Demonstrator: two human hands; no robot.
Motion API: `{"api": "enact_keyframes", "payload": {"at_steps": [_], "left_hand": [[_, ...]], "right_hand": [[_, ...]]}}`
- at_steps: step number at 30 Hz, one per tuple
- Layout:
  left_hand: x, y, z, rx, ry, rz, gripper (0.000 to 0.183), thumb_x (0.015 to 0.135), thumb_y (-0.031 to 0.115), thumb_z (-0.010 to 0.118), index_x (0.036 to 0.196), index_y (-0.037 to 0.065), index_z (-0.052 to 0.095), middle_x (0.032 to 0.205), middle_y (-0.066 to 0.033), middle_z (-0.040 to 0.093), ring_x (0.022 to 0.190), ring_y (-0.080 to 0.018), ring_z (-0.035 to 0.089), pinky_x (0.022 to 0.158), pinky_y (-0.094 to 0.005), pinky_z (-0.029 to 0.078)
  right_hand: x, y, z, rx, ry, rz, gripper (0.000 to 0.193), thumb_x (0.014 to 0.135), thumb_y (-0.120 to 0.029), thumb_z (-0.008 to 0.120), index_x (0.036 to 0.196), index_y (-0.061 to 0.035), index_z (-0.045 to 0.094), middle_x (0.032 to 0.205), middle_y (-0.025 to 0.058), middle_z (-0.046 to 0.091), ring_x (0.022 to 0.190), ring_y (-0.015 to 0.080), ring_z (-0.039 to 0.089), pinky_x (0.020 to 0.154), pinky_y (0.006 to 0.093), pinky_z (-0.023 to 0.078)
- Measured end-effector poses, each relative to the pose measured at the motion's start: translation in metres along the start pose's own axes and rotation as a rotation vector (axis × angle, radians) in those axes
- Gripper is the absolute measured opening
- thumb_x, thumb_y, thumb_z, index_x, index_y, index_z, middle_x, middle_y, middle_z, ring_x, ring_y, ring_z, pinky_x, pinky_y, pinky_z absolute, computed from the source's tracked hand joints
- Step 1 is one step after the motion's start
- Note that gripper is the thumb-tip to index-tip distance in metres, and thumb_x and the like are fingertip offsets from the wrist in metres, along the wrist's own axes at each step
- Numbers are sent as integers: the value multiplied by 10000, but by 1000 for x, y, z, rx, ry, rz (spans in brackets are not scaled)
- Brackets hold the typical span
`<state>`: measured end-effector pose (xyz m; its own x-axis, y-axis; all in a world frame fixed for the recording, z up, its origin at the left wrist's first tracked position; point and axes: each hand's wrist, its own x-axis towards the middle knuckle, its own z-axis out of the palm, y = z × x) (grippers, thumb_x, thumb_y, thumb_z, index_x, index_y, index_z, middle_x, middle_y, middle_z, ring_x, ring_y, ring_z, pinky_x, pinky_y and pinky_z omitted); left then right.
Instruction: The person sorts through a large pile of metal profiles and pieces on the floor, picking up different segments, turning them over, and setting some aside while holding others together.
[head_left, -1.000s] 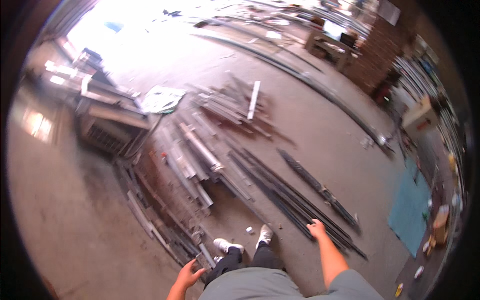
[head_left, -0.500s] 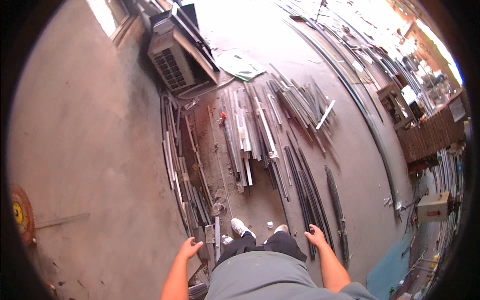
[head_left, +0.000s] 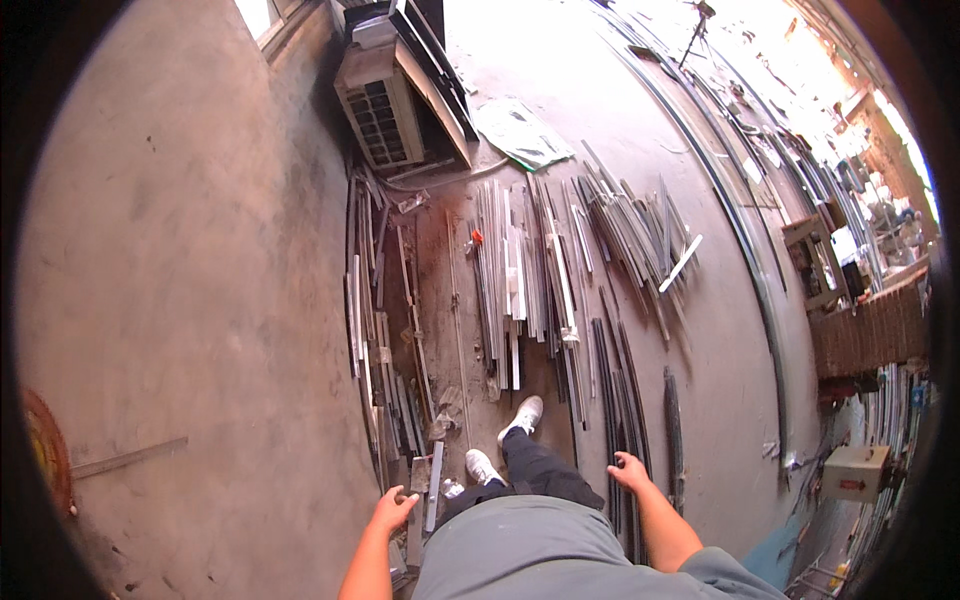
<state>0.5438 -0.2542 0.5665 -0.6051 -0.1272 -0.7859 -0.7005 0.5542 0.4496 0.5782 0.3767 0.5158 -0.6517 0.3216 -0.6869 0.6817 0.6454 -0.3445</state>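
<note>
Stepping Ahead With Both Hands Empty

Half a second ago our feet were nearly level; now our right shoe [head_left: 522, 417] is ahead of our left shoe [head_left: 483, 467], and the view has shifted a little. No bar has been picked up, so we judge this as walking rather than handling.

Our hands are wide apart, each half open with fingers loosely curled, holding nothing. Below and beside our left hand [head_left: 392, 508], to its right, lies a short silver bar [head_left: 433, 487]. Our right hand [head_left: 630, 472] appears above the dark bars [head_left: 606, 385], seemingly not touching. Ahead, between both hands, the pale bars [head_left: 515, 285] lie on the floor [head_left: 725, 420].
</note>
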Motion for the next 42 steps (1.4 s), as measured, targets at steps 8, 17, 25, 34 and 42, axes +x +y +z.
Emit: {"api": "enact_keyframes", "payload": {"at_steps": [8, 17, 25, 34, 42], "left_hand": [[4, 81, 0, -131, 84, 9, 775, 876, 401, 798, 1460, -10, 497, 1172, -146, 712, 1078, -230, 674, 950, -374, 531], [38, 79, -8, -74, 67, -32, 751, 883, 418, 792, 1438, -11, 524, 1172, -161, 720, 1011, -219, 681, 858, -360, 551], [98, 122, -50, 4, -63, -60, 799, 867, 481, 783, 1431, -26, 533, 1221, -183, 711, 1134, -260, 669, 979, -387, 523], [267, 147, -114, 4, -108, 66, 796, 875, 485, 766, 1434, -27, 522, 1186, -191, 720, 1101, -286, 689, 962, -395, 529], [356, 179, -161, 9, -2, 89, 739, 876, 484, 749, 1406, 5, 561, 1167, -170, 731, 1102, -287, 693, 968, -399, 528]], "right_hand": [[121, -78, -32, -88, -92, -234, 607, 818, -353, 785, 1342, -83, 638, 1286, 207, 668, 1214, 362, 629, 1044, 431, 505], [158, -188, -83, 173, -15, -279, 545, 865, -273, 777, 1352, -76, 631, 1242, 186, 695, 1095, 306, 704, 967, 395, 554], [124, -149, -53, -30, -74, -98, 596, 826, -342, 798, 1351, -105, 643, 1253, 179, 702, 1166, 328, 674, 1011, 412, 528], [72, -217, -43, 33, -42, 39, 584, 860, -274, 792, 1380, -78, 614, 1279, 179, 692, 1159, 272, 678, 1009, 388, 535], [86, -327, -10, 58, 12, -195, 506, 864, -287, 781, 1316, -94, 661, 1252, 172, 675, 1128, 309, 676, 982, 401, 538]]}}
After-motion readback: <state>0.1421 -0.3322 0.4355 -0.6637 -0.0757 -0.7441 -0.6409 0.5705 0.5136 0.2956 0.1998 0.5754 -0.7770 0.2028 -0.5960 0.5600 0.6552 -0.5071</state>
